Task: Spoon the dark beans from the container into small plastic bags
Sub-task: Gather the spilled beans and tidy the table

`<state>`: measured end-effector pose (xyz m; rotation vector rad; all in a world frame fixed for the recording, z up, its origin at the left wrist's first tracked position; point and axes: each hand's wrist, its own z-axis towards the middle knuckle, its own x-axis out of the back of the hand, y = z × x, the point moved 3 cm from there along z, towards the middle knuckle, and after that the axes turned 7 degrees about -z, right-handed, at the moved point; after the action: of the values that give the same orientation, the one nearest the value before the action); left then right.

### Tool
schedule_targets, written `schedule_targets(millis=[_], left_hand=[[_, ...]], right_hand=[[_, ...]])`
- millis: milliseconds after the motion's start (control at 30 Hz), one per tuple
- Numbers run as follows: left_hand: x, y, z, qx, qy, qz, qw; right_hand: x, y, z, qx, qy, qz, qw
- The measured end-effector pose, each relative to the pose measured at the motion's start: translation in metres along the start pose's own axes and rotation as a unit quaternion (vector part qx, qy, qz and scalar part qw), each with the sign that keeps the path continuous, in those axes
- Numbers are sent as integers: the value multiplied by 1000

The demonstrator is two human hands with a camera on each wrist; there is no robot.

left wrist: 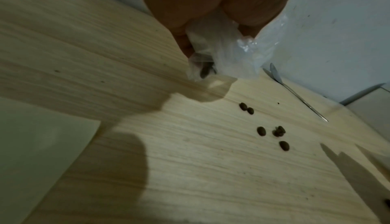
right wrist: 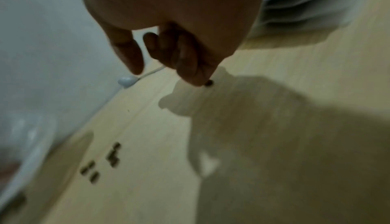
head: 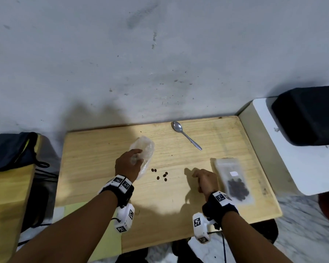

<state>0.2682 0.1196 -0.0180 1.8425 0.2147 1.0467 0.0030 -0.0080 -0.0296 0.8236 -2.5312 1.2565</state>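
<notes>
My left hand (head: pixel 136 158) grips a crumpled clear plastic bag (head: pixel 143 147) over the left-middle of the wooden table (head: pixel 95 158). In the left wrist view the bag (left wrist: pixel 227 52) holds a few dark beans (left wrist: pixel 205 71) in its lower corner. Several loose beans (head: pixel 160 175) lie on the table between my hands. My right hand (head: pixel 197 175) hovers low with loosely curled fingers (right wrist: pixel 187 64) that hold nothing; one bean (right wrist: pixel 209 83) shows beside a fingertip. A metal spoon (head: pixel 186 134) lies near the far edge. A zip bag with beans (head: pixel 235 183) lies flat to the right.
The table's far edge meets a grey wall (head: pixel 160 63). A dark cloth bag (head: pixel 13 149) sits on a surface to the left. A black object (head: pixel 308 114) rests on a white surface (head: pixel 308 168) to the right.
</notes>
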Motion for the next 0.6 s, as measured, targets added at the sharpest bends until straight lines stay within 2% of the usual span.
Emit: schedule_targets(millis=[100, 167, 233, 333, 600], left_hand=[[-8, 9, -3, -13, -18, -1, 1000], [-14, 14, -4, -24, -29, 1, 999], [-19, 17, -5, -31, -37, 3, 999], [-24, 22, -7, -36, -47, 7, 998], [-34, 27, -12, -44, -66, 16, 997]], right_hand=[[9, 14, -8, 49, 36, -113, 992], [14, 24, -14, 79, 50, -90, 991], [18, 29, -20, 73, 83, -87, 990], [23, 37, -23, 50, 125, -188, 973], [18, 41, -7, 71, 85, -218, 970]])
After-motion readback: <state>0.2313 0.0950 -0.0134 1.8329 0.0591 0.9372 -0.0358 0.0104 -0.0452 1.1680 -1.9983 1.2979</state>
